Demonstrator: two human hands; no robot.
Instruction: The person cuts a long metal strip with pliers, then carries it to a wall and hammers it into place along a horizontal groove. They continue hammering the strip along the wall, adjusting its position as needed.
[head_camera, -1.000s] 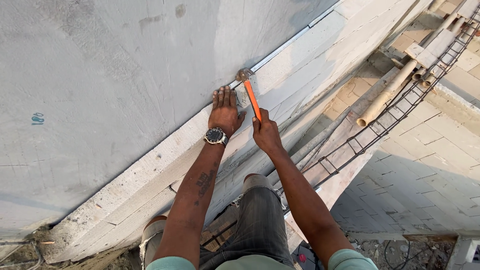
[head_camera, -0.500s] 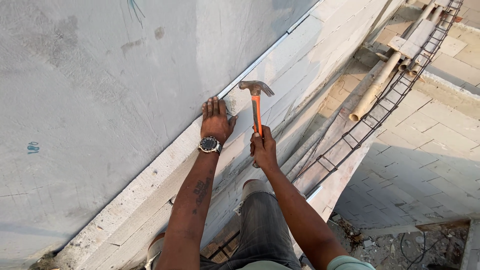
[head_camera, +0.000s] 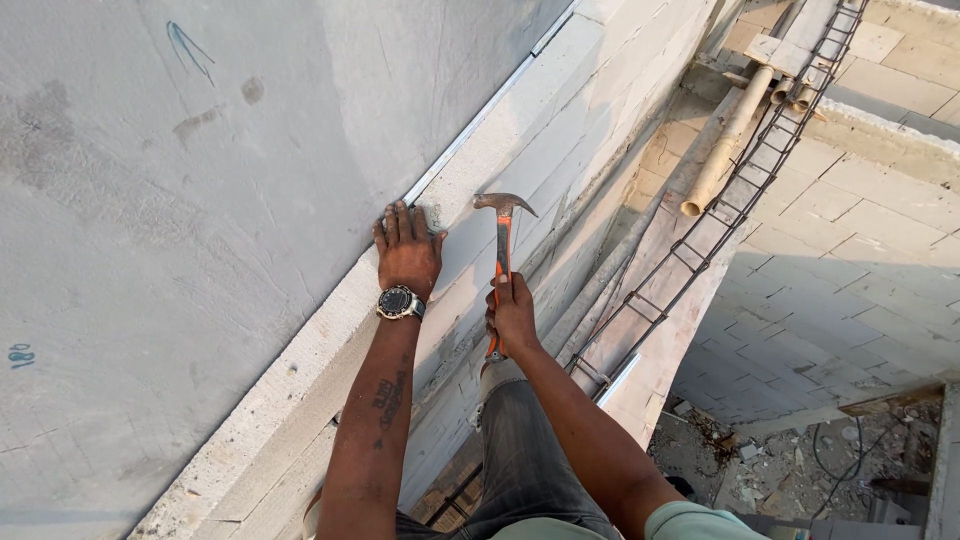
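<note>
On top of the white block wall (head_camera: 300, 400), the left hand (head_camera: 408, 250) lies flat with fingers spread, touching a thin metal strip (head_camera: 480, 115). Just beside it, the right hand (head_camera: 512, 315) grips an orange hammer (head_camera: 501, 260) upright, head above the wall

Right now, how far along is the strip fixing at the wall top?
Done: the metal strip already lies along the joint between the grey slab and the white block wall, running up beyond the hands. In hand: the left hand presses on the strip's near end while the right hand holds the hammer raised, head off the wall. Left: below the left hand the joint shows no strip.
</note>
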